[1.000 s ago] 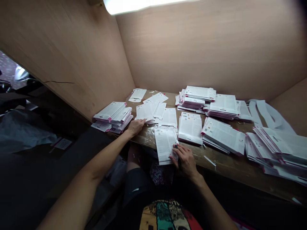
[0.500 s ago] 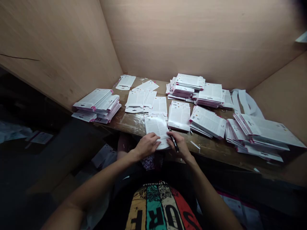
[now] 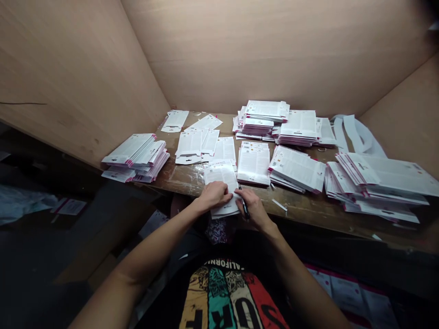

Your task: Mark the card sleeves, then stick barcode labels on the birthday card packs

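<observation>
A loose stack of white printed cards (image 3: 221, 183) lies at the near edge of the wooden table (image 3: 298, 210). My left hand (image 3: 214, 195) rests flat on its lower part, fingers pointing right. Just beside it, my right hand (image 3: 252, 205) grips a black pen (image 3: 244, 208) with its tip down, touching the stack's right edge. The hands almost touch, and they hide the middle of the stack. The pen's tip is hidden behind my fingers.
Several piles of pink-edged white cards (image 3: 297, 169) cover the table on both sides and behind the hands. Plywood walls (image 3: 240, 50) enclose the back. White strips (image 3: 353, 135) lie at the right, and clear plastic (image 3: 183, 173) lies on the table left of the stack.
My left hand has moved right from beside the back cards onto the near stack, next to my right hand. The whole view has swung, shifting the table left and up.
</observation>
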A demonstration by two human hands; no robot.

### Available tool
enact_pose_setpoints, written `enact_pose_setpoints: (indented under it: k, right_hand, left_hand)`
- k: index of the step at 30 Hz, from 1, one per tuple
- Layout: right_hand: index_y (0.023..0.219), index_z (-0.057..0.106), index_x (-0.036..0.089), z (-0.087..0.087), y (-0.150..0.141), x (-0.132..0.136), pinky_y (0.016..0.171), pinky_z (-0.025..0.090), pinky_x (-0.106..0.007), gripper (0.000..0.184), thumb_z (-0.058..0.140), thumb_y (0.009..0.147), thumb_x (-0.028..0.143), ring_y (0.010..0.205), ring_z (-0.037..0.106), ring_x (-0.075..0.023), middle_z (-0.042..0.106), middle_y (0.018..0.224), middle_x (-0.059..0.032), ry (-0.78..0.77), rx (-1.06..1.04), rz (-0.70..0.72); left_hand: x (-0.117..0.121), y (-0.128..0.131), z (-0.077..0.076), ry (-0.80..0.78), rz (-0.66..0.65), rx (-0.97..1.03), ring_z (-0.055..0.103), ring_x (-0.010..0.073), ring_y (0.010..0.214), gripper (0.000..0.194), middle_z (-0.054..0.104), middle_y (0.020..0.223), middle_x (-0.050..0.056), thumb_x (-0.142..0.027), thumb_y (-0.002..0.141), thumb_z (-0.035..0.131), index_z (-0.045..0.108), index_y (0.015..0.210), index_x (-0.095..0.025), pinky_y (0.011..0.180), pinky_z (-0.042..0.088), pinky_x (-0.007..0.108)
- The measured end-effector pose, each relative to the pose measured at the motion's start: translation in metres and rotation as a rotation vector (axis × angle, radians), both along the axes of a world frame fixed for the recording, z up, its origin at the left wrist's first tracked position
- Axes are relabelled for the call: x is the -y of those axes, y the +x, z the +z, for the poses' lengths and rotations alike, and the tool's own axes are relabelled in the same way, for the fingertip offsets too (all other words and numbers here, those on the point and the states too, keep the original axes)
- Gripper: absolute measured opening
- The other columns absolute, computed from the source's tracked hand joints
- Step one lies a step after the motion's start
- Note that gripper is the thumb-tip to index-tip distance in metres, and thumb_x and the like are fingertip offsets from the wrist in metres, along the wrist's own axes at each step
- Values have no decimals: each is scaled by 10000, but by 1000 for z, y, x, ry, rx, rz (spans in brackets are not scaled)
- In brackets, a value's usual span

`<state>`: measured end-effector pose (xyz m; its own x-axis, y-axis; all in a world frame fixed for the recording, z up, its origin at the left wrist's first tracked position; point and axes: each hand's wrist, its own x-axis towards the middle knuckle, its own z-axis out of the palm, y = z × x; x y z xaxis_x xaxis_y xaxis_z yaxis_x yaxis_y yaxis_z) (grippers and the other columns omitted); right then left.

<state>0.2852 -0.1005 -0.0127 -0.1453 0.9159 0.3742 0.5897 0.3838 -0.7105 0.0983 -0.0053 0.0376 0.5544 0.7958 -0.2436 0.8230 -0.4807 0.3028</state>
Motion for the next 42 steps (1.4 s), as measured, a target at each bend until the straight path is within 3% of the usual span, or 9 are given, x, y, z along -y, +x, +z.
enact_pose_setpoints:
  k: [7,15,19,25,33,36,38,40,42]
  right_hand:
    - [1280,670,201,-4,2,-1,979,560,-478,353,591,947,118,1125,628,-298,712,1177,-132,-5,-21,9]
    - [1306,678,212,-4,1,-1,982,562,-491,406,572,936,82,1126,624,-308,713,1189,-132,-4,-32,5]
    - [1320,674,200,-4,2,-1,1000,553,-491,416,587,930,83,1142,619,-310,711,1204,-137,-11,-51,3]
    - [1314,683,201,-4,2,-1,998,551,-483,387,593,949,108,1138,622,-311,722,1193,-131,-6,-70,-1]
    - [1327,677,229,-1,1,1,1007,552,-494,430,564,941,76,1146,623,-308,719,1222,-122,2,-68,5]
    - [1294,685,202,-1,-1,1,1007,553,-495,391,570,939,83,1149,614,-312,717,1213,-138,-5,-51,-20]
    - [1281,685,194,-2,-2,1,999,558,-494,379,578,933,88,1146,613,-312,716,1202,-142,-11,-46,-29]
    - [1287,680,202,-2,-1,1,994,561,-489,387,582,929,92,1147,616,-306,714,1197,-135,-14,-54,-21]
    - [1291,678,212,-4,-1,1,998,558,-489,388,586,931,101,1147,620,-303,716,1191,-127,-11,-61,-18]
  left_hand:
    - [2,5,0,19,-1,-63,732,285,905,267,772,944,85,-474,872,644,753,881,-230,753,530,339]
    - [21,15,-2,89,-46,-108,730,306,929,269,710,1070,160,-374,976,557,670,1060,-145,796,554,387]
    - [21,11,-8,96,-68,-74,721,265,941,188,705,1025,133,-254,1000,506,648,1046,-139,835,551,357]
    - [23,3,-8,88,-80,36,689,217,957,215,692,1041,91,-338,1053,503,635,1033,-170,860,536,311]
    - [40,26,-5,163,-63,-169,664,263,997,171,657,1077,138,-209,1048,457,607,1096,-142,846,538,358]
    - [33,9,-3,206,35,-194,657,264,992,194,649,1073,149,-111,1017,425,607,1079,-133,846,534,360]
    - [23,-16,2,259,185,-238,654,275,954,245,641,1057,181,-96,1023,364,603,1081,-104,817,537,380]
    - [13,-40,7,347,333,-223,647,285,956,255,633,1058,194,-144,1043,360,611,1061,-101,836,537,404]
    - [11,-51,8,381,337,-84,640,272,985,221,638,1055,156,-228,1055,433,632,1008,-143,896,530,399]
